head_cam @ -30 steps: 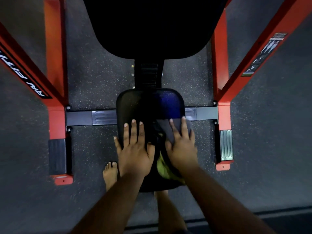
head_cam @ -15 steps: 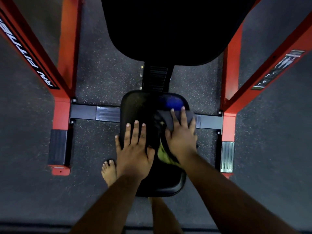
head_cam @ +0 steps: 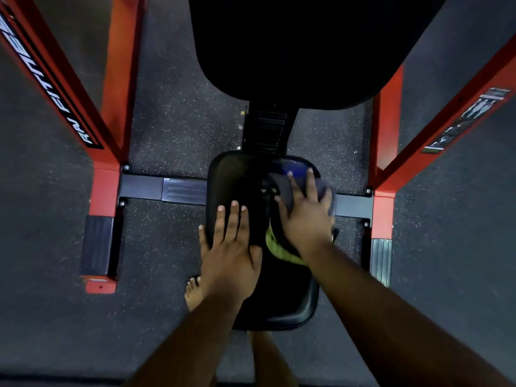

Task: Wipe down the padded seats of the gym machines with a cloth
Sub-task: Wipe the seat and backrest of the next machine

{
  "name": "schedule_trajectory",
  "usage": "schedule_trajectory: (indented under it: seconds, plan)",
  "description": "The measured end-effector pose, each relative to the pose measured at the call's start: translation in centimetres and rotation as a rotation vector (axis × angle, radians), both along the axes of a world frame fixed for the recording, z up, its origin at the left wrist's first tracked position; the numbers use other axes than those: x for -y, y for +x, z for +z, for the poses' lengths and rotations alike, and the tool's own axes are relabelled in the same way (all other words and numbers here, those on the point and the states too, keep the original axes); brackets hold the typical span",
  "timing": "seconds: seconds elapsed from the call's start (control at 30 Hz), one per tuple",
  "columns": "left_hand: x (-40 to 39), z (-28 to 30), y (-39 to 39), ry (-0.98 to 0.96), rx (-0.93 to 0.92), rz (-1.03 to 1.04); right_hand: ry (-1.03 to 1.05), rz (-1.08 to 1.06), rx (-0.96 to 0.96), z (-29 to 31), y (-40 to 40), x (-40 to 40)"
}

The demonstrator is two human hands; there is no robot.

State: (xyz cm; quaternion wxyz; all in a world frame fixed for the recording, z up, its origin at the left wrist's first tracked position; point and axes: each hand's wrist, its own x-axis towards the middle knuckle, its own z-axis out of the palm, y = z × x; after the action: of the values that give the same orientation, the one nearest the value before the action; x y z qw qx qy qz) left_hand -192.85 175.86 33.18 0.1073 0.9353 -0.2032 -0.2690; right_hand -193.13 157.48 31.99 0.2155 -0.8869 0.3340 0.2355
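Note:
A small black padded seat (head_cam: 237, 174) sits low in the middle of a red-framed gym machine. My left hand (head_cam: 231, 247) lies flat on the seat's left half, fingers apart, holding nothing. My right hand (head_cam: 305, 216) presses a cloth (head_cam: 282, 251) onto the seat's far right part. The cloth is dark grey under my fingers, with a yellow-green fold showing below my palm. Above the seat hangs a large black back pad (head_cam: 301, 46).
Red frame posts (head_cam: 117, 79) (head_cam: 388, 118) stand left and right, joined by a black crossbar (head_cam: 156, 188) under the seat. Ribbed foot pads (head_cam: 96, 247) (head_cam: 380, 258) flank the seat. Speckled rubber floor (head_cam: 173, 121) lies all around. My bare foot (head_cam: 192, 294) is beside the seat.
My right hand has slid the cloth away from me, toward the far right edge of the seat. My left hand stayed flat on the seat.

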Motion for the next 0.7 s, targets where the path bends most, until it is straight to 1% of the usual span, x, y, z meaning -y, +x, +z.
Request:
schedule_trajectory:
  seconds: [0.07,0.1,0.13,0.2,0.23,0.3,0.33,0.4,0.47,0.53,0.63,0.7]
  plan:
    - [0.0,-0.3,0.0,-0.009,-0.003,0.006,-0.02,0.017,-0.011,-1.2,4.5,1.5]
    - [0.0,-0.4,0.0,-0.013,-0.003,0.008,-0.026,0.054,-0.011,-1.5,5.3,2.0]
    - [0.0,-0.4,0.0,-0.011,-0.003,0.008,-0.03,0.099,0.001,-1.5,5.0,2.3]
    - [0.1,-0.2,0.1,-0.006,-0.012,-0.002,0.012,0.152,0.021,-0.8,1.5,2.5]
    - [0.0,0.0,0.1,-0.001,-0.013,-0.008,0.045,0.135,0.039,-0.5,-0.7,2.4]
    - [0.1,0.2,0.1,0.012,-0.006,-0.018,0.117,0.019,0.075,-0.2,-2.8,2.7]
    - [0.2,0.2,0.1,0.019,-0.01,-0.023,0.131,-0.019,0.083,-0.3,-2.1,3.0]
    - [0.2,0.3,0.0,0.023,-0.002,-0.035,0.079,-0.016,0.027,-0.9,1.2,3.0]
    - [0.1,0.0,0.0,0.013,0.017,-0.014,-0.005,0.081,-0.03,-1.6,4.7,2.7]
    - [0.2,-0.1,-0.1,0.009,0.01,-0.01,-0.071,0.196,-0.026,-2.3,6.2,2.9]
    - [0.3,-0.2,0.0,0.004,0.019,0.014,-0.075,0.522,0.051,-3.1,8.0,2.6]
    - [0.3,-0.2,0.0,-0.003,0.025,0.011,-0.055,0.702,0.057,-3.3,9.3,2.6]
